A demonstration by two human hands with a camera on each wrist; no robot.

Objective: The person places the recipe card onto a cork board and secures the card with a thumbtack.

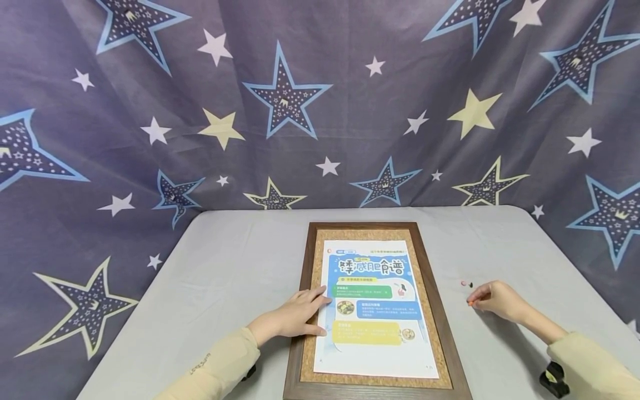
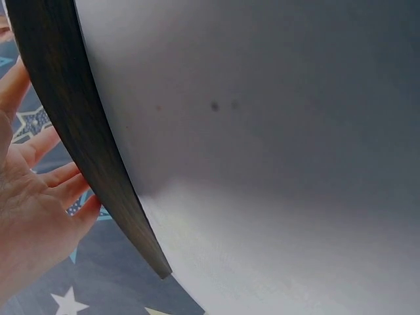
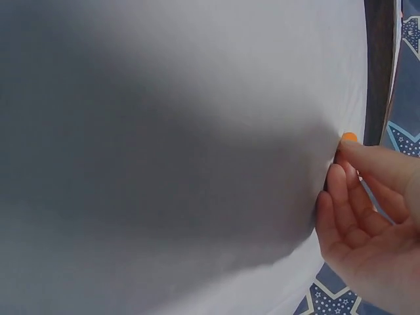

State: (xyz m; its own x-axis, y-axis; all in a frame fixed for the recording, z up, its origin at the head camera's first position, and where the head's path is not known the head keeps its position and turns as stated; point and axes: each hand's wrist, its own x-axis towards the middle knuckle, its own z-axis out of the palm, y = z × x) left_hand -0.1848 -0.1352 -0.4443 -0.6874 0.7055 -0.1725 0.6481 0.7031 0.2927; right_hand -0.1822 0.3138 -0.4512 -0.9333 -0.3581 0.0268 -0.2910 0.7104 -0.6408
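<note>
A printed paper sheet [image 1: 375, 358] with blue, green and yellow panels lies on a cork board [image 1: 308, 355] framed in dark brown wood. My left hand [image 1: 295, 314] rests across the board's left side, its spread fingers and thumb on the sheet's left edge. From below, the left wrist view has the same hand [image 2: 42, 203] beside the wooden frame [image 2: 85, 131]. To the right of the board, my right hand [image 1: 500, 300] pinches a small orange pushpin [image 1: 470, 303] between thumb and fingers, close to the table. Its rounded orange head [image 3: 349, 137] shows past the thumb in the right wrist view.
Just beyond my right hand lie a small pink piece [image 1: 463, 283] and a dark one [image 1: 471, 285]. The grey-covered table [image 1: 235, 255] extends around the board. Behind it hangs a dark curtain [image 1: 330, 72] printed with stars.
</note>
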